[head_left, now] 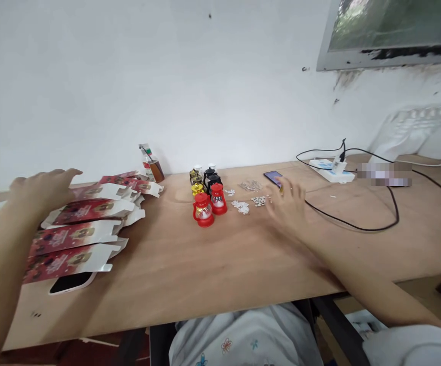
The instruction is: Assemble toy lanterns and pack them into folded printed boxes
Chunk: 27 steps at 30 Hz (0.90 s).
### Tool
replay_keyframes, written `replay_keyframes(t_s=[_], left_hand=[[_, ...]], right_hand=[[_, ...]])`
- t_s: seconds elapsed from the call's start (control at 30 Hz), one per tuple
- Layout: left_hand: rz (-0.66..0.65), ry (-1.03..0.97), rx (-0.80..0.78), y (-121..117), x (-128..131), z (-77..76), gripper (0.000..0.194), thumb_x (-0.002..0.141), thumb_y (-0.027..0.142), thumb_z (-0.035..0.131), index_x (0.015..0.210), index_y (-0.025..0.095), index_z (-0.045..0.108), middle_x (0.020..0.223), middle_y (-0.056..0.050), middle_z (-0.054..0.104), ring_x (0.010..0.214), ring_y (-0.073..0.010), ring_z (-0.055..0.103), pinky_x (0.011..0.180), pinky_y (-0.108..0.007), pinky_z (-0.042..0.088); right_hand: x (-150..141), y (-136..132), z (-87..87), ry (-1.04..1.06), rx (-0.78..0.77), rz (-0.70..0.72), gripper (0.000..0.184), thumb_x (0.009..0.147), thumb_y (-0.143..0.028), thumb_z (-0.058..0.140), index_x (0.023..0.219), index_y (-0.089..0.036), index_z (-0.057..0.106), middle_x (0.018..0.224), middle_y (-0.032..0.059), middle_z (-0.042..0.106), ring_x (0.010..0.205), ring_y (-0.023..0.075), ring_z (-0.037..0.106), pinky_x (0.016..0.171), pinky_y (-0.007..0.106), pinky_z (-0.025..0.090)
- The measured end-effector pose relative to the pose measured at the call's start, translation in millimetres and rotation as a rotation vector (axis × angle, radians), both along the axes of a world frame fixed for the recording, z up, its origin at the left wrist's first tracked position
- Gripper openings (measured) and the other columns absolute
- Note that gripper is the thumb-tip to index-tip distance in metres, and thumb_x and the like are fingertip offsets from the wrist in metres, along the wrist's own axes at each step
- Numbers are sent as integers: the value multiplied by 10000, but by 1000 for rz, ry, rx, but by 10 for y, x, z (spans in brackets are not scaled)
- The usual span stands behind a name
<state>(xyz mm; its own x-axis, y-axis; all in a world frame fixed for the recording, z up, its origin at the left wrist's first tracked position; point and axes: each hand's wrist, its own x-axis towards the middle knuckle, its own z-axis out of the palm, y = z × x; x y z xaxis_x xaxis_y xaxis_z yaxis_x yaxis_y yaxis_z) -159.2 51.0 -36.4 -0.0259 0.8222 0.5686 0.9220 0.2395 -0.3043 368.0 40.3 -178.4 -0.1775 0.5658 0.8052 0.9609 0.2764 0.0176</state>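
My left hand [43, 189] hovers palm down over a spread of flattened red and white cartons [79, 231] at the left of the wooden table [213, 269], fingers stretched out, holding nothing. My right hand [287, 203] reaches across the table, fingers extended and a little blurred, next to small heaps of white bits [241, 206] and just short of a dark phone [273, 178]. A cluster of little toy lanterns [207, 195], red, gold and black, stands at the middle between my hands.
A white-cased phone [71, 282] lies face up under the nearest carton. A small bottle [152, 165] stands against the wall. A white power strip [331, 171] with black cables [357, 223] sits at the right, a window frame [391, 35] above it.
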Motion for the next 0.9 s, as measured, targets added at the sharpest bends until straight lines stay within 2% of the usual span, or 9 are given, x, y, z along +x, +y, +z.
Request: replay_keyframes(t_s=[0.07, 0.17, 0.23, 0.33, 0.43, 0.5, 0.63, 0.77, 0.9], left_hand=[[74, 18, 44, -173, 366, -53, 648, 930, 440, 73, 1174, 131, 587, 998, -95, 648, 866, -169, 546, 801, -376, 351], [-109, 68, 191, -434, 978, -238, 496, 936, 385, 197, 1150, 138, 571, 1006, -94, 646, 942, -208, 555, 815, -348, 375], [-296, -2, 140, -575, 1355, -433, 432, 909, 407, 297, 1033, 134, 608, 960, -107, 660, 918, -228, 573, 792, -338, 405], [-683, -282, -236, -730, 1842, -791, 294, 875, 361, 376, 986, 193, 591, 997, -70, 664, 914, -212, 588, 803, -328, 431], [-864, -614, -663, -796, 2226, -1150, 212, 857, 336, 447, 984, 214, 566, 956, -37, 662, 837, -174, 609, 741, -287, 454], [-923, -851, -782, -768, 2405, -1348, 215, 839, 345, 496, 992, 202, 544, 934, -38, 649, 786, -157, 600, 673, -264, 455], [-954, -1229, -835, -590, 2591, -1575, 442, 756, 370, 631, 1123, 197, 456, 1089, -78, 595, 777, -136, 580, 612, -241, 422], [-1021, -1552, -840, -481, 2712, -1618, 689, 677, 364, 726, 1250, 244, 365, 1259, -97, 509, 887, -159, 596, 747, -293, 456], [-1085, -1611, -812, -532, 2826, -1607, 555, 639, 350, 763, 1116, 208, 520, 1117, -52, 592, 1004, -206, 568, 878, -317, 440]], right_hand=[[131, 67, 57, 42, -86, -172, 394, 839, -324, 522, 1196, -156, 516, 1326, 198, 447, 1218, 397, 366, 948, 572, 304], [249, 113, 99, 84, -254, -280, 479, 806, -442, 564, 1205, -188, 491, 1279, 189, 462, 1135, 406, 427, 867, 550, 369], [262, 108, 106, 116, -386, -279, 476, 807, -444, 556, 1209, -203, 471, 1225, 169, 483, 993, 348, 521, 762, 456, 432], [231, 85, 113, 147, -480, -276, 414, 835, -362, 516, 1212, -203, 451, 1162, 151, 488, 863, 281, 568, 650, 358, 439], [213, 82, 129, 171, -448, -261, 415, 816, -338, 538, 1195, -190, 456, 1128, 150, 482, 866, 283, 572, 641, 351, 441], [203, 86, 139, 234, -394, -151, 463, 777, -337, 585, 1192, -185, 450, 1133, 142, 480, 876, 276, 573, 673, 364, 456], [55, 9, 89, 461, -236, 295, 568, 731, -373, 660, 1215, -208, 411, 1165, 108, 485, 994, 254, 547, 809, 385, 478], [-269, -236, -86, 620, -225, 629, 583, 734, -372, 691, 1216, -239, 390, 1152, 82, 509, 1045, 226, 539, 885, 385, 473], [-491, -426, -250, 536, -238, 861, 596, 731, -334, 701, 1230, -242, 388, 1202, 100, 486, 1165, 244, 485, 945, 400, 461]])
